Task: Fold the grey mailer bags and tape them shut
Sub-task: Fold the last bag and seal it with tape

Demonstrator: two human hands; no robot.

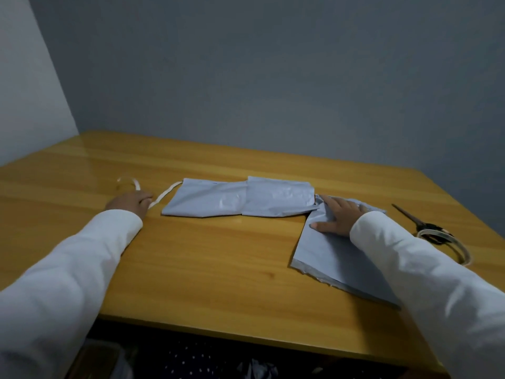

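Two folded grey mailer bags lie side by side at the middle of the wooden table: one on the left (203, 199) and one on the right (278, 196) that overlaps it. A flat grey mailer bag (336, 258) lies at the right. My right hand (337, 216) rests on its far end with fingers spread flat. My left hand (131, 203) holds a white strip (165, 195) that runs to the left folded bag's corner. A clear tape roll (127, 181) sits just beyond my left hand.
Scissors (418, 222) lie at the right edge of the table (218, 255), with a white ring-shaped band (451, 246) by their handles. A grey wall stands behind the table. Dark patterned cloth shows below the front edge.
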